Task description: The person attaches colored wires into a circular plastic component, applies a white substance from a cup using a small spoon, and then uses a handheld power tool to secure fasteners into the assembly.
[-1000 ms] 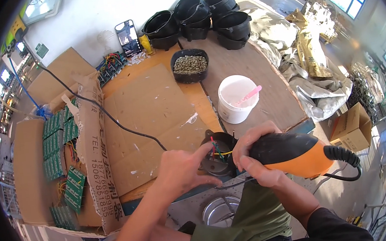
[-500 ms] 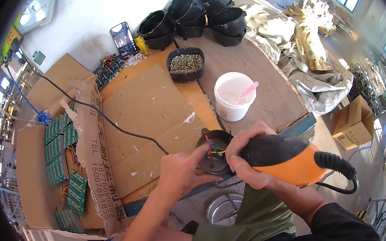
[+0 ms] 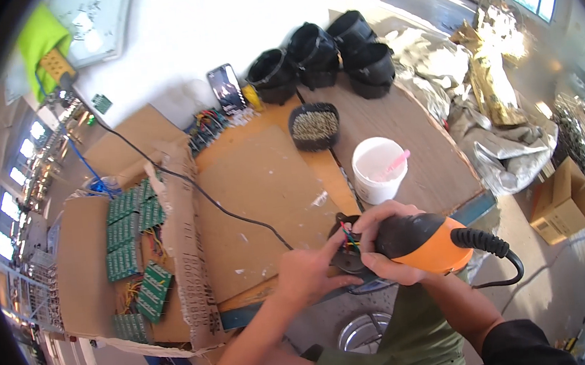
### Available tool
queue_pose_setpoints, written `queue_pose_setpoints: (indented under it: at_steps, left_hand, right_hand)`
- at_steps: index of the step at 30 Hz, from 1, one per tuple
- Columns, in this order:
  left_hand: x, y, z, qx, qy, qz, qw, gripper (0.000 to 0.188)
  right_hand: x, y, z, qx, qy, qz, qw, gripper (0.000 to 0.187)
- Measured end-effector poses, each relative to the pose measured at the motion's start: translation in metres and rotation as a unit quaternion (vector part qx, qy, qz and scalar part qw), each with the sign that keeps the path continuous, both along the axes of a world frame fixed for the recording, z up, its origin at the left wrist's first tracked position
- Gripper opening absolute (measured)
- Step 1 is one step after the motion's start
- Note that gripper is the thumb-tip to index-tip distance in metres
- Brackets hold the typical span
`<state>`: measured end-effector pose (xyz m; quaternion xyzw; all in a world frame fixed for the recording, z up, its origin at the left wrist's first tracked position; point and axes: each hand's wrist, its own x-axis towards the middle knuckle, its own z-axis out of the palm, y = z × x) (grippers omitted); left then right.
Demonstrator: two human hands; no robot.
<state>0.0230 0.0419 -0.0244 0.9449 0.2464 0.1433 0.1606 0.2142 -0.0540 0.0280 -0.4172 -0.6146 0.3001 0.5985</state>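
Note:
My right hand is wrapped round an orange and black power tool with a thick corded tail. Its working end is hidden behind my fingers, close to a dark round housing at the table's front edge. Thin red, green and yellow wires stick up inside the housing. From the left, my left hand holds the housing, forefinger by the wires and thumb along the near rim. A white bucket with a pink stick in it stands just beyond.
An open carton of green circuit boards stands at left, a black cable crossing it. Behind are a black dish of small pellets, a phone and stacked black pots. Sacks lie at right.
The whole view has shifted, so the table and its things sit lower and further right. Both hands keep their hold, and the tool stays at the housing.

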Motion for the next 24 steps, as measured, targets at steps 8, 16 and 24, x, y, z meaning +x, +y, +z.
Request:
queue_pose_setpoints:
  at_steps: [8,16,24]
  left_hand:
    - [-0.007,0.008,0.017,-0.596,-0.427,0.314,0.603,0.012]
    - [-0.011,0.025,0.000,-0.623,-0.580,0.337,0.402,0.010]
    - [-0.002,-0.020,0.031,-0.651,-0.517,0.175,0.528,0.018]
  right_hand:
    - [-0.002,-0.019,0.010,0.067,0.191,0.002,0.979,0.039]
    - [-0.020,-0.020,0.040,0.149,0.336,-0.046,0.929,0.037]
    - [-0.031,-0.011,0.056,0.221,0.401,-0.091,0.885,0.027]
